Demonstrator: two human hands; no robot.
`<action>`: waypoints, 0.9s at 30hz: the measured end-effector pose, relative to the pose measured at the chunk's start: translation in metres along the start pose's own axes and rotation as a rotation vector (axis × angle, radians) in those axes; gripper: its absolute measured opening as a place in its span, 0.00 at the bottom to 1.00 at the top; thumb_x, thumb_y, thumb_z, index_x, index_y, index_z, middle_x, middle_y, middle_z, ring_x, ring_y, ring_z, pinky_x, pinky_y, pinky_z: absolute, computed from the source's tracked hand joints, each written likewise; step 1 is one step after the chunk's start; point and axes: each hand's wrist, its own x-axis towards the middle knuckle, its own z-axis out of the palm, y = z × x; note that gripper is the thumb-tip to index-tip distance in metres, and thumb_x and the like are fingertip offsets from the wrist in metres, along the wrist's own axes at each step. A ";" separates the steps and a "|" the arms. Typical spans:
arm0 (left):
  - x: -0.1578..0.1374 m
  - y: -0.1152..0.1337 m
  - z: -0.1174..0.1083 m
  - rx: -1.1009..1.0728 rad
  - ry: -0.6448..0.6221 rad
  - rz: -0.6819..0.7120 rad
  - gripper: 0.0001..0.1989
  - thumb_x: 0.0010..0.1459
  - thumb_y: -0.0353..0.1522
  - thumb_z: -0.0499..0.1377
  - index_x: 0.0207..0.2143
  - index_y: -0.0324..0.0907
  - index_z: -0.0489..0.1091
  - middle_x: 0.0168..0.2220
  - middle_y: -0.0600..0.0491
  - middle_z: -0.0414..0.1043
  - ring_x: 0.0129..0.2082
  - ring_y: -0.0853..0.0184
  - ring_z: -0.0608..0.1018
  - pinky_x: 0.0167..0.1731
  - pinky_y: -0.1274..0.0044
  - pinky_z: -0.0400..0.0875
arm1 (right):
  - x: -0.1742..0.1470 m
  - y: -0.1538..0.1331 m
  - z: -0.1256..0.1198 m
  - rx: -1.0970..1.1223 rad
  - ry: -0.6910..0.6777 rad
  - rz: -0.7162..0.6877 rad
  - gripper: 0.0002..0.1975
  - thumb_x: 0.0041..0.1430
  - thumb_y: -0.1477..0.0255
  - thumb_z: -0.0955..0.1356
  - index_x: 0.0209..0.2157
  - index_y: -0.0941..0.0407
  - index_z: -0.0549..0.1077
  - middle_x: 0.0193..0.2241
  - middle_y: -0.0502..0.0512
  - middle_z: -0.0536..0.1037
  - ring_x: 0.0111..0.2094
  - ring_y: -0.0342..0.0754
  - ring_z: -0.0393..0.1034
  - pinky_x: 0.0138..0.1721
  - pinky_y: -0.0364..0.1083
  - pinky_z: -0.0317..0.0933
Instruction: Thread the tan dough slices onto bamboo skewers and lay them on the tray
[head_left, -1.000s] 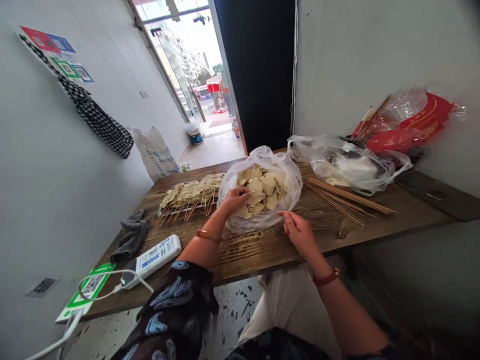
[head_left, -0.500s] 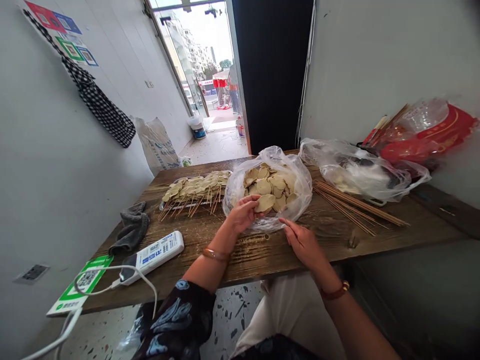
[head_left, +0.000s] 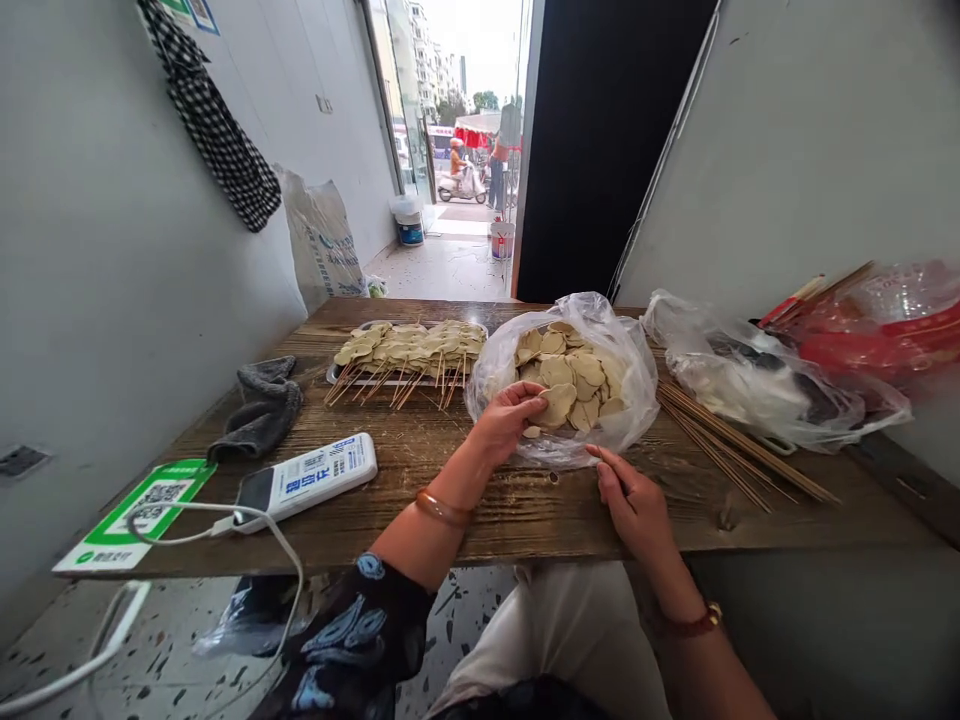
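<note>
My left hand (head_left: 511, 422) pinches a flat, pale oval slice (head_left: 559, 405), perhaps potato, over the near side of an open clear plastic bag (head_left: 637, 375). Inside the bag lies a heap of similar slices (head_left: 574, 365). To the right and nearer me, my right hand (head_left: 630, 500) is closed, its index finger stretched along the thumb side; something thin and brown seems to show at the fingertip, too small to make out. Left of the bag, threaded slices on skewers (head_left: 420, 350) are piled on a metal tray (head_left: 331, 374), stick ends facing me.
Loose wooden skewers (head_left: 739, 440) lie right of the bag, beside another plastic bag (head_left: 757, 375) and red packaging (head_left: 885, 340). At left are a grey cloth (head_left: 259, 410), a white power bank (head_left: 322, 472) with a cable, and a green QR card (head_left: 142, 515). The table's front edge runs near me.
The camera view has tilted and shifted, so the table items sit differently in the picture. My left hand still holds a slice over the bag. A scooter rider now shows outside the doorway.
</note>
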 end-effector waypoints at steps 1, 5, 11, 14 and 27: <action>0.000 0.000 0.000 -0.011 0.006 0.014 0.17 0.37 0.30 0.71 0.31 0.37 0.70 0.23 0.58 0.70 0.21 0.78 0.70 0.24 0.84 0.64 | -0.001 -0.002 0.002 0.008 0.011 0.008 0.22 0.65 0.62 0.59 0.50 0.58 0.75 0.21 0.52 0.72 0.24 0.48 0.68 0.30 0.45 0.62; -0.002 0.001 0.002 -0.070 0.017 0.027 0.18 0.36 0.27 0.69 0.31 0.39 0.67 0.23 0.60 0.69 0.21 0.77 0.71 0.23 0.84 0.64 | -0.003 -0.012 0.011 0.085 0.019 0.020 0.21 0.63 0.62 0.60 0.47 0.58 0.77 0.19 0.51 0.72 0.23 0.48 0.68 0.27 0.45 0.62; -0.005 0.001 0.005 -0.100 -0.083 0.003 0.25 0.38 0.26 0.68 0.42 0.40 0.70 0.33 0.53 0.75 0.31 0.68 0.78 0.33 0.78 0.70 | 0.000 -0.020 0.024 0.159 -0.015 0.025 0.20 0.62 0.62 0.61 0.46 0.56 0.78 0.17 0.50 0.72 0.21 0.46 0.68 0.23 0.43 0.62; -0.005 0.001 0.004 -0.082 -0.087 -0.015 0.21 0.40 0.30 0.69 0.40 0.39 0.71 0.34 0.51 0.76 0.31 0.69 0.78 0.34 0.78 0.70 | 0.002 -0.020 0.026 0.159 0.000 0.036 0.19 0.62 0.62 0.62 0.45 0.56 0.79 0.20 0.52 0.75 0.24 0.48 0.71 0.25 0.44 0.64; -0.001 0.008 -0.002 0.118 0.152 0.210 0.13 0.39 0.32 0.70 0.27 0.37 0.70 0.21 0.59 0.67 0.18 0.79 0.64 0.19 0.83 0.57 | -0.003 -0.011 0.027 0.168 0.040 -0.034 0.14 0.61 0.65 0.65 0.40 0.53 0.80 0.36 0.57 0.81 0.40 0.52 0.75 0.42 0.49 0.67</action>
